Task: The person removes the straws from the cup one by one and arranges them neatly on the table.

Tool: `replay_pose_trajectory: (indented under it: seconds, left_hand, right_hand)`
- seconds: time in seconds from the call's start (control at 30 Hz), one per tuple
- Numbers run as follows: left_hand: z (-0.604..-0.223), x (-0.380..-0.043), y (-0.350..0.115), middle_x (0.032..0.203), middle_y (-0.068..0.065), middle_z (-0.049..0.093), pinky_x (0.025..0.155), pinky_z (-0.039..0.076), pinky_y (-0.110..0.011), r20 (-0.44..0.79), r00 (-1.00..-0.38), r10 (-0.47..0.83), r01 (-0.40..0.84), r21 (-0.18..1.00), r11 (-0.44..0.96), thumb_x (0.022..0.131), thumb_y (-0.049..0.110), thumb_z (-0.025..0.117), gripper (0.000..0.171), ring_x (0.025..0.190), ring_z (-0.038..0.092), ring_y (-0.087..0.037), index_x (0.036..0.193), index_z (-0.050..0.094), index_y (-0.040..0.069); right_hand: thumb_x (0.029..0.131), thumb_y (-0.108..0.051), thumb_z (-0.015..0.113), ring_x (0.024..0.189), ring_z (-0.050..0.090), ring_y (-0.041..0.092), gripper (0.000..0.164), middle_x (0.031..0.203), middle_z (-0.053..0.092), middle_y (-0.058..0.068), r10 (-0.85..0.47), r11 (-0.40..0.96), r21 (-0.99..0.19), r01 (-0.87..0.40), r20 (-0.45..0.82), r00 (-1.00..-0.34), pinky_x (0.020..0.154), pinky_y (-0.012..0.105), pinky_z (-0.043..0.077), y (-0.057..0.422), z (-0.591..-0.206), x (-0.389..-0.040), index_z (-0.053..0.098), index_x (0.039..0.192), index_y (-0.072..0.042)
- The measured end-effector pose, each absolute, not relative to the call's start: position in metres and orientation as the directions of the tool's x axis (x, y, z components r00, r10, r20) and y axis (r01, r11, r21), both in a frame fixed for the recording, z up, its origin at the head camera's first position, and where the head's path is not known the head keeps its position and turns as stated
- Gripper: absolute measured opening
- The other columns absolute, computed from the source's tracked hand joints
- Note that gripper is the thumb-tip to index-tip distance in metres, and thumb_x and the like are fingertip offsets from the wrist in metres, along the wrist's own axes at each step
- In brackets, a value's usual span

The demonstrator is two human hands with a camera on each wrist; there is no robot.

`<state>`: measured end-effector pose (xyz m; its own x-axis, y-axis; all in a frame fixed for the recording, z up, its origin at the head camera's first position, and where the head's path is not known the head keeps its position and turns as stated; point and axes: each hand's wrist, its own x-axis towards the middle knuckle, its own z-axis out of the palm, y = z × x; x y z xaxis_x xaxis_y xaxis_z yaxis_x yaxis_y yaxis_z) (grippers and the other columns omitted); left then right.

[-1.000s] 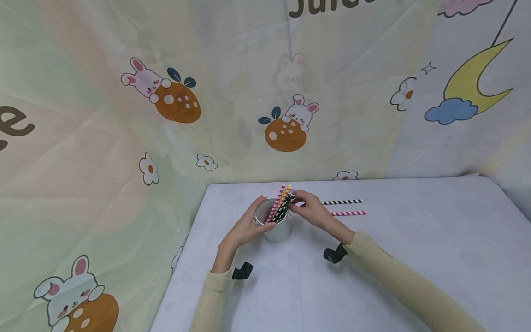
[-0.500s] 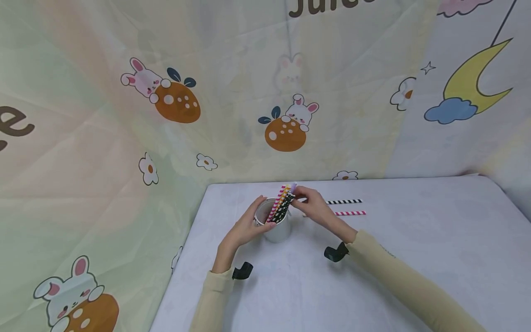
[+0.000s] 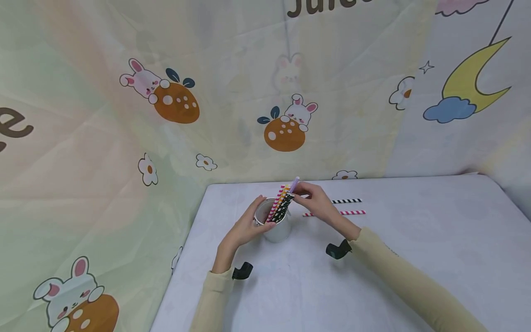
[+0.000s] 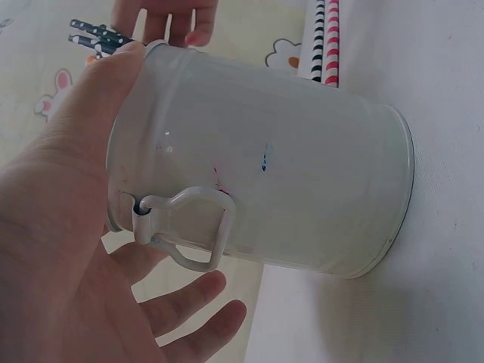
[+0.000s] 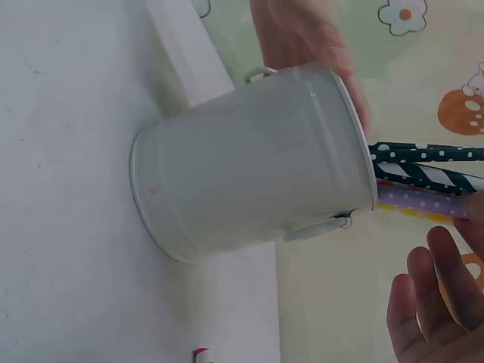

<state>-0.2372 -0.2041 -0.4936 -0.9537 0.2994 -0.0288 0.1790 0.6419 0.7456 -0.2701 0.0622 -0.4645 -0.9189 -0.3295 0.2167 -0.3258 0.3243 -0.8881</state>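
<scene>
A white metal bucket (image 3: 277, 233) stands on the table, with small wire handles (image 4: 219, 234) on its sides. My left hand (image 3: 244, 226) holds it by the rim, the thumb in front and fingers round the far side. Several patterned paper straws lean out of it: black ones with white dots (image 5: 446, 154), a pink-striped one (image 3: 275, 205) and a yellow one. At the bucket's right side my right hand (image 3: 316, 203) pinches a purple dotted straw (image 3: 295, 184), whose lower part is inside the bucket. The pinching fingertips are partly cut off in the right wrist view.
To the right of the bucket, a black-and-white striped straw (image 3: 348, 201) and a red-and-white striped straw (image 3: 352, 212) lie side by side, partly behind my right hand. A printed cloth backdrop (image 3: 232, 138) hangs behind the white table (image 3: 415, 240).
The purple straw has risen above the others as my right hand shifted slightly up and right. More of the red-striped straw on the table shows. My left hand and the bucket stayed put.
</scene>
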Motion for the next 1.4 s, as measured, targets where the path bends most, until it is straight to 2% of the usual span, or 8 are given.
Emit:
replay_pose_trajectory:
  seconds: [0.33, 0.5, 0.87, 1.13, 1.23, 1.4]
  left_hand:
    - [-0.494, -0.237, -0.204, 0.167, 0.005, 0.021, 0.119, 0.027, -0.057, -0.037, -0.954, 0.298, 0.172, 0.747, 0.642, 0.081, 0.062, 0.074, 0.099, 0.153, 0.025, -0.024, 0.16, 0.024, 0.028]
    - [-0.495, -0.237, -0.205, 0.167, 0.005, 0.021, 0.12, 0.027, -0.055, -0.032, -0.952, 0.304, 0.18, 0.745, 0.643, 0.082, 0.062, 0.074, 0.098, 0.153, 0.026, -0.023, 0.16, 0.025, 0.028]
    - [-0.493, -0.237, -0.205, 0.167, 0.006, 0.022, 0.121, 0.025, -0.053, -0.012, -0.948, 0.319, 0.206, 0.742, 0.638, 0.083, 0.059, 0.075, 0.094, 0.153, 0.025, -0.02, 0.158, 0.025, 0.032]
    - [-0.492, -0.237, -0.205, 0.167, 0.005, 0.022, 0.121, 0.025, -0.053, -0.012, -0.946, 0.323, 0.206, 0.746, 0.634, 0.083, 0.059, 0.075, 0.094, 0.153, 0.024, -0.021, 0.158, 0.026, 0.032]
    - [-0.492, -0.237, -0.205, 0.167, 0.004, 0.021, 0.121, 0.025, -0.054, -0.009, -0.946, 0.325, 0.21, 0.747, 0.631, 0.083, 0.059, 0.075, 0.094, 0.154, 0.023, -0.023, 0.158, 0.026, 0.032]
    - [-0.492, -0.237, -0.205, 0.168, 0.004, 0.02, 0.121, 0.025, -0.054, -0.006, -0.945, 0.328, 0.214, 0.747, 0.629, 0.083, 0.059, 0.075, 0.094, 0.154, 0.023, -0.023, 0.158, 0.026, 0.031]
  right_hand:
    - [0.098, -0.03, 0.067, 0.105, 0.064, 0.026, 0.028, 0.115, 0.071, 0.008, -0.305, 0.297, -0.909, -0.292, 0.2, -0.931, 0.085, 0.038, 0.056, 0.067, -0.457, -0.268, 0.068, 0.12, -0.012]
    - [0.097, -0.036, 0.068, 0.101, 0.064, 0.026, 0.032, 0.114, 0.071, 0.008, -0.297, 0.276, -0.918, -0.284, 0.199, -0.934, 0.084, 0.039, 0.055, 0.07, -0.457, -0.269, 0.069, 0.119, -0.013]
    - [0.101, -0.022, 0.063, 0.104, 0.062, 0.031, 0.032, 0.12, 0.068, 0.017, -0.274, 0.289, -0.916, -0.279, 0.2, -0.941, 0.087, 0.038, 0.054, 0.075, -0.45, -0.271, 0.065, 0.125, -0.002]
    - [0.098, -0.033, 0.066, 0.105, 0.06, 0.029, 0.032, 0.117, 0.068, 0.011, -0.252, 0.219, -0.942, -0.253, 0.195, -0.948, 0.09, 0.044, 0.055, 0.084, -0.445, -0.272, 0.067, 0.12, -0.011]
    - [0.097, -0.037, 0.067, 0.104, 0.061, 0.03, 0.033, 0.115, 0.068, 0.009, -0.24, 0.205, -0.942, -0.266, 0.215, -0.946, 0.089, 0.042, 0.056, 0.087, -0.443, -0.271, 0.067, 0.119, -0.012]
    - [0.095, -0.039, 0.068, 0.102, 0.059, 0.033, 0.036, 0.112, 0.067, 0.009, -0.216, 0.187, -0.945, -0.268, 0.226, -0.95, 0.084, 0.031, 0.055, 0.091, -0.44, -0.269, 0.067, 0.12, -0.013]
